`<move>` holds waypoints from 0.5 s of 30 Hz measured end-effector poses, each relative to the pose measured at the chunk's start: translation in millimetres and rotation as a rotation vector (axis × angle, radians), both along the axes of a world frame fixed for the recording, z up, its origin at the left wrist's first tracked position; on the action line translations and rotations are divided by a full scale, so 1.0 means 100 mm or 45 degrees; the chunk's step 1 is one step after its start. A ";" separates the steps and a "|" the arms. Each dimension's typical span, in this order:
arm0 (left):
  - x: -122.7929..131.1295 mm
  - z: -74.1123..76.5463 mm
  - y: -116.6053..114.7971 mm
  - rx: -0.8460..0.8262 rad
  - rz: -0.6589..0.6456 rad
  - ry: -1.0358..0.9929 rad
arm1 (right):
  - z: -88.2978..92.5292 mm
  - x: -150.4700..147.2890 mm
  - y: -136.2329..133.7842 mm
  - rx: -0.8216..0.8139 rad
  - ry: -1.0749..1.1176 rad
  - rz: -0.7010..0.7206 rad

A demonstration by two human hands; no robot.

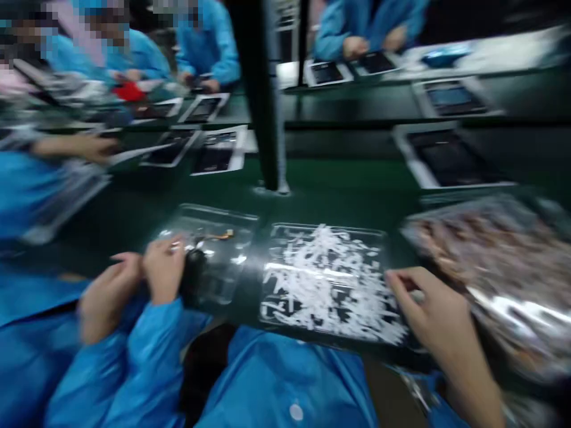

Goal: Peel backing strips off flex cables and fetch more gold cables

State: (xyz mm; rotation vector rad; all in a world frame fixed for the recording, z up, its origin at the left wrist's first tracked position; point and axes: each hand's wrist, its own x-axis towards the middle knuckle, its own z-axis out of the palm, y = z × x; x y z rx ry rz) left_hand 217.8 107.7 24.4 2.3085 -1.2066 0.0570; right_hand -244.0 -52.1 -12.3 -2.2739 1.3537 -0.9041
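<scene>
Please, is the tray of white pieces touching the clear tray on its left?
Apart: the head view shows green table between the tray of white pieces and left tray.

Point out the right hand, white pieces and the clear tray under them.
Right hand [439, 309]: head view, middle of the hand.
White pieces [307, 297]: head view, middle of the heap.
Clear tray [373, 231]: head view, far rim.

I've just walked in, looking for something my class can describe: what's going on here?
Several people in blue coats are working along a green bench. The camera wearer's right hand is at the right edge of a clear tray of white strips. At a second clear tray to its left, where an orange-ended part shows, two more hands are close together; I can't tell whose. Dark panels lie farther back, and a clear plastic package sits on the right.
</scene>
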 end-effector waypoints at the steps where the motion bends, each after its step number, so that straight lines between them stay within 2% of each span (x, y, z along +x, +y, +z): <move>1: -0.11 -0.03 -0.13 -0.079 0.061 -0.044 | 0.02 -0.14 0.08 0.020 0.027 -0.135; 2: -0.23 -0.03 -0.27 -0.156 0.128 -0.119 | 0.02 -0.29 0.15 0.011 0.036 -0.282; 3: -0.39 0.00 -0.44 -0.200 0.093 -0.140 | 0.01 -0.45 0.21 -0.021 0.040 -0.445; 4: -0.57 0.05 -0.63 -0.175 -0.087 -0.088 | 0.00 -0.62 0.26 -0.061 0.042 -0.621; 7: -1.37 0.26 -1.35 -0.053 -0.893 0.061 | -0.09 -1.13 0.33 -0.149 0.020 -1.110; 9: -2.03 0.36 -1.97 0.123 -1.403 0.219 | -0.19 -1.40 0.28 -0.141 0.026 -1.301; 10: -2.36 0.38 -2.29 0.152 -1.510 0.271 | -0.25 -1.50 0.23 -0.117 0.031 -1.356; 12: -2.95 0.37 -2.89 0.153 -1.430 0.306 | -0.39 -1.62 0.12 -0.051 0.023 -1.439; 15: -3.53 0.25 -3.52 0.291 -1.456 0.317 | -0.56 -1.69 0.01 0.036 -0.041 -1.513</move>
